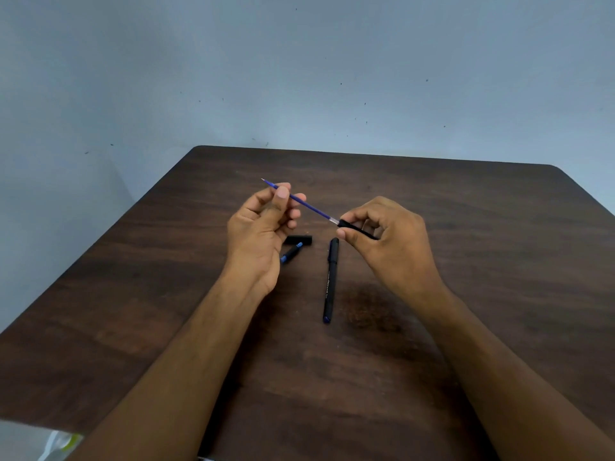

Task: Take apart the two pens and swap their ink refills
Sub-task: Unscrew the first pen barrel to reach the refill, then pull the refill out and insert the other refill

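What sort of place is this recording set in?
Probably a plain indoor room with a bare work desk: a dark wood-grain table pushed against a pale blue painted wall with small marks, and only pen parts such as a capped pen on it.

Left hand (263, 224) pinches thin blue ink refill (307, 204) near its tip; right hand (386, 234) grips black plastic barrel (354, 227) at refill's other end, both held above dark wooden tabletop (466, 261). On tabletop: whole black pen (331, 281), black cap piece (298, 240), short black-and-blue piece (292, 253).
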Motion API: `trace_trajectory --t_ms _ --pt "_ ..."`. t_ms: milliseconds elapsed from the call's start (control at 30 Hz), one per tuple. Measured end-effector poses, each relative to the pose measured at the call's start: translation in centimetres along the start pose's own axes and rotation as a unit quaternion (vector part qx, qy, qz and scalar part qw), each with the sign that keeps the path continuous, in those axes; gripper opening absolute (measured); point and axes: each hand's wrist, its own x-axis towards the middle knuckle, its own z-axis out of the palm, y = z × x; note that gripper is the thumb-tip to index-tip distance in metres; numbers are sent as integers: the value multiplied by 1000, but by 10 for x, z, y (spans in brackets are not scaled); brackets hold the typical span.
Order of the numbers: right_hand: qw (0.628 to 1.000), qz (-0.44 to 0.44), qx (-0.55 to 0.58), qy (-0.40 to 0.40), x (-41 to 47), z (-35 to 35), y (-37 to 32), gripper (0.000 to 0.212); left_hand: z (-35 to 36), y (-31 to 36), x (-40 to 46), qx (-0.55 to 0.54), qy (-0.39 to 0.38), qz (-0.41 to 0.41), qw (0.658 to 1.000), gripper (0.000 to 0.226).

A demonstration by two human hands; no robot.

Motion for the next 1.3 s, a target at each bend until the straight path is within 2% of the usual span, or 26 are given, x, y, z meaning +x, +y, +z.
trace_trajectory --t_ms 167,267,367,467,633,733,933,1033,1300 --pt "1000 11 2 23 1 -1 3 12 -9 5 8 -39 121 -5 992 19" --pt "1000 5 -3 25 1 -1 1 13 -13 8 8 64 102 -7 993 15" --pt "1000 0 -17 13 0 2 -2 18 -11 9 2 216 83 5 973 11" --pt "1000 -5 -25 10 -1 3 -2 21 -16 12 3 341 84 3 936 10" --pt "999 -9 -33 10 -1 4 -3 22 -35 35 12 524 101 -30 845 22" --pt "1000 -8 -24 5 -3 6 -6 22 -40 42 7 601 103 -33 792 20" --pt "999 -5 -8 -53 -10 18 -18 24 -45 30 4 677 103 -82 724 28" --pt "996 -8 -20 -81 -13 22 -22 28 -46 23 4 685 92 -96 716 33" --pt "996 -14 -22 -83 -14 21 -26 29 -50 15 6 707 88 -110 693 43"
